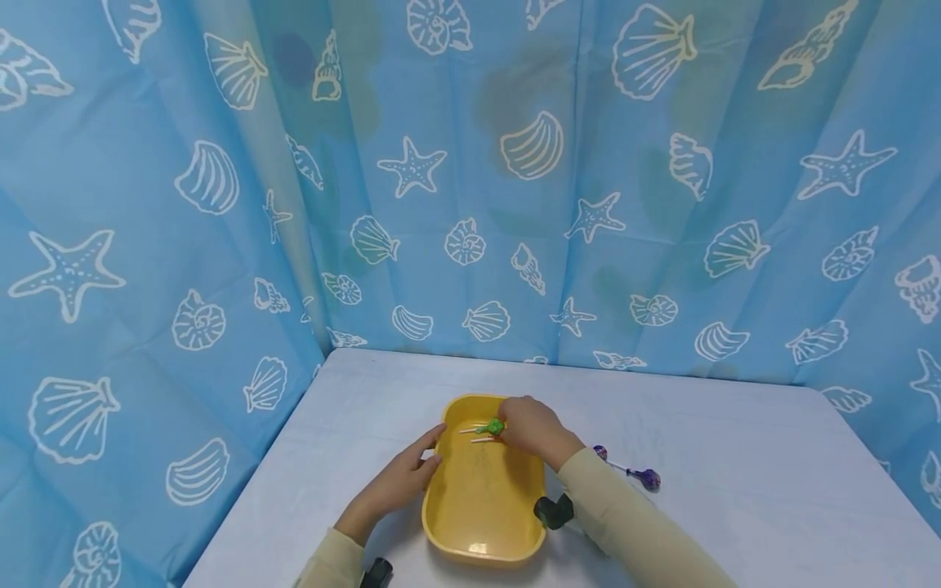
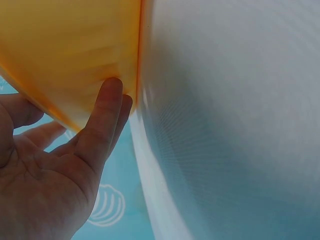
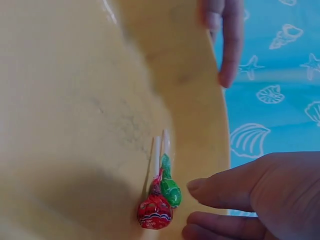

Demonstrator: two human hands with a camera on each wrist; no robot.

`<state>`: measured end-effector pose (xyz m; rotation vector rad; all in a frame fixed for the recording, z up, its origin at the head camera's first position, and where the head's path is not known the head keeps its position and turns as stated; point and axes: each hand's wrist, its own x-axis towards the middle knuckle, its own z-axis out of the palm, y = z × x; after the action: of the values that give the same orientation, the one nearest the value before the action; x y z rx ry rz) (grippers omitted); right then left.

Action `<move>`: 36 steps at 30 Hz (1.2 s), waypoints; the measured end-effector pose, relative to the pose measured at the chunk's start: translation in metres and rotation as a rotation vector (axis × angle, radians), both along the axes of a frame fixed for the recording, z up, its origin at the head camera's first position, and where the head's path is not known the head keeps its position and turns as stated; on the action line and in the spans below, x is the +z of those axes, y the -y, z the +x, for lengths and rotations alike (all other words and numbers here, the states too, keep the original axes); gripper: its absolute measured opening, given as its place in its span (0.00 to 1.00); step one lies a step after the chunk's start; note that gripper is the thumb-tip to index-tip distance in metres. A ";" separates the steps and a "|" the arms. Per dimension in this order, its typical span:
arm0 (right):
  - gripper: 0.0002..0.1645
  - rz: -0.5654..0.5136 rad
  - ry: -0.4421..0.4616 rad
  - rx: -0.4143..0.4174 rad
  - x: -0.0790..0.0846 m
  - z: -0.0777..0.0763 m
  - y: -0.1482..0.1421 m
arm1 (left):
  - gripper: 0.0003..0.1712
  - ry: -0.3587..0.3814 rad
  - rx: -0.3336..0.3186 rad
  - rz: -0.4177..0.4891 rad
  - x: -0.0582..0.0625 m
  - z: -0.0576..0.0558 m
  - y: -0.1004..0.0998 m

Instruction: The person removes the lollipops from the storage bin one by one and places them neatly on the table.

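A yellow plastic tray stands on the table. My left hand is at its left side, and in the left wrist view the extended fingers lie against the outer wall with the thumb close to the rim. Inside the tray's far end, a red-wrapped lollipop and a green-wrapped lollipop lie side by side, white sticks pointing the same way. Over that end reaches my right hand. Its thumb and fingers are extended beside the green wrapper, with a small gap and nothing held.
Right of the tray, partly behind the right forearm, lie two purple-wrapped lollipops, one nearer and one farther. A white cloth covers the table. Blue shell-patterned curtains hang behind and at the left.
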<state>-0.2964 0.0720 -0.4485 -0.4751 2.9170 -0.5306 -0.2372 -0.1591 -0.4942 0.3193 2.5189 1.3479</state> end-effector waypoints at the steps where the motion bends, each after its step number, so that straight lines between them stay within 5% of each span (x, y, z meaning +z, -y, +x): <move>1: 0.03 0.025 -0.002 0.010 0.000 -0.001 0.002 | 0.32 0.002 -0.003 0.005 0.001 0.000 0.000; 13: 0.12 0.178 -0.038 0.044 -0.007 -0.005 0.013 | 0.31 -0.012 -0.012 -0.003 -0.004 -0.003 0.002; 36: 0.13 0.138 -0.042 0.079 -0.008 0.001 0.012 | 0.31 -0.012 -0.030 0.016 -0.003 -0.002 0.004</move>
<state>-0.2958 0.0602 -0.4563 -0.5863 2.9341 -0.3106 -0.2390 -0.1629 -0.4970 0.3681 2.5037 1.3595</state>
